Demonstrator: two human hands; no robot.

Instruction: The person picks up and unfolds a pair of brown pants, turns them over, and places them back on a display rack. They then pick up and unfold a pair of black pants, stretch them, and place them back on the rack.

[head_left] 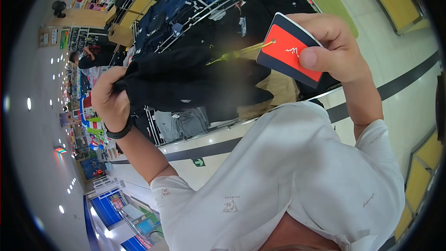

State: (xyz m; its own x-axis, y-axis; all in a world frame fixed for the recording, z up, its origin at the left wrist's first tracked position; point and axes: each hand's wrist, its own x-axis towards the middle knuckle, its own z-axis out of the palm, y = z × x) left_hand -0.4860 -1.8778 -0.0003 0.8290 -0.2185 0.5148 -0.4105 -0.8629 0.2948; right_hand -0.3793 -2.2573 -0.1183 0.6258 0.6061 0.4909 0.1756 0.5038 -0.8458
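Dark garment [186, 81] at 12 o'clock, bunched in left hand [109, 100], fingers clenched on fabric. Right hand [332, 49] at 2 o'clock pinching red hang tag [288, 51] flat. Likely soft, light, floppy; best gripped by bunched cloth. Tag stiff, yellow cord [241, 53] thin.

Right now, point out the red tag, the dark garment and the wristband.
red tag [289, 51], head view, middle of its red face
dark garment [186, 81], head view, bunched cloth
wristband [119, 133], head view, black strap
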